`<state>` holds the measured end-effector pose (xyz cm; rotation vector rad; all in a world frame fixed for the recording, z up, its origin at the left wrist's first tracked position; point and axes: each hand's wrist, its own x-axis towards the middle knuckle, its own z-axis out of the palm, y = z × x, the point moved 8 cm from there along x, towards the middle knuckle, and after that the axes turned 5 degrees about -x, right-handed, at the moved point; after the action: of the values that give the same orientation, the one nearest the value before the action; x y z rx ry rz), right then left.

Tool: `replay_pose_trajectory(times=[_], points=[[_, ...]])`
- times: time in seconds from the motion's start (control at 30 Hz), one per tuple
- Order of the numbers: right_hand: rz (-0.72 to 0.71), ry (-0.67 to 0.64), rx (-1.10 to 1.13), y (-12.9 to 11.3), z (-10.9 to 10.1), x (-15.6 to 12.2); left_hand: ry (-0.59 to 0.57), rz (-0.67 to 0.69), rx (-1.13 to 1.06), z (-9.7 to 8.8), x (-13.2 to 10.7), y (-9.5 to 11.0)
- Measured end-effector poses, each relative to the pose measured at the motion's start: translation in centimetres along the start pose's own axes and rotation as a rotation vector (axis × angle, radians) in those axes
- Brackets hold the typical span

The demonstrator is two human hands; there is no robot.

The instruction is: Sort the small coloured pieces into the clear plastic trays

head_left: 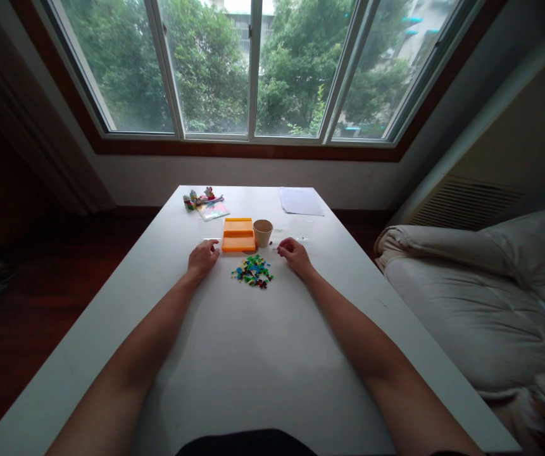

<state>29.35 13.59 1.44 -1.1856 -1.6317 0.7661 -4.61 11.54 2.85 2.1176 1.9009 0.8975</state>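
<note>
Left hand (216, 247) stood part-open; grip of right hand (280, 251) indiscernible. Small coloured pieces (254, 270) lay midway between table's (263, 354) side edges.

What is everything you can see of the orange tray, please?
The orange tray looks plastic, with a crosswise ridge between front and back sections. It lies flat on the white table, beyond a pile of small colourful pieces and beside the paper cup; whether tray and cup touch is unclear. The left hand is near its left side, not holding it.

Hands (202, 258) at white table (263, 354), colorful pieces (253, 271) piled, orange tray (238, 234) beside cup (263, 235), window (215, 69)
</note>
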Motion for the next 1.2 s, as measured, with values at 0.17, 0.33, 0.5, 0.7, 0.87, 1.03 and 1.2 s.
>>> replay_pose_trajectory(times=[0.17,0.33,0.5,0.7,0.87,1.03,1.2], points=[[0.175,0.134,0.208,2.8,-1.6,0.7,-0.047,0.113,-0.034,0.7,-0.5,1.6],[0.305,0.106,0.344,4.0,-1.5,0.7,-0.125,0.204,-0.026,1.5,-1.0,3.2],[0.238,0.09,0.174,2.8,-2.0,0.9,-0.136,0.211,-0.023,1.5,-1.0,3.4],[0.071,0.322,-0.399,1.2,-5.3,0.5,-0.136,0.211,-0.031,1.5,-0.9,3.3],[0.091,0.26,-0.55,1.8,-4.8,0.5,-0.14,0.209,-0.036,1.6,-0.9,3.3],[0.127,0.242,-0.646,1.9,-4.7,0.5,-0.141,0.196,-0.034,1.5,-0.9,3.4],[0.176,0.298,-0.747,1.4,-5.3,0.1,-0.144,0.187,-0.042,1.4,-0.9,3.5]])
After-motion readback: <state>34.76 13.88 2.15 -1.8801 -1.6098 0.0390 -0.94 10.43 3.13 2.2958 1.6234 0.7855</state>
